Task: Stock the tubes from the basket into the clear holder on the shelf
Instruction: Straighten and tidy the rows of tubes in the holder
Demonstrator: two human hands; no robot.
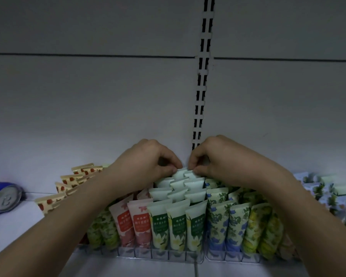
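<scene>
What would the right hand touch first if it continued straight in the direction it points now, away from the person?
Probably the shelf's back panel. The right hand pinches the rearmost green tubes, and no tubes show behind them. Depth is unclear, so the gap cannot be judged.

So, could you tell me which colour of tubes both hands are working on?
The green tubes, in the middle rows; both hands pinch the rearmost ones, unlike the pink or blue.
</scene>
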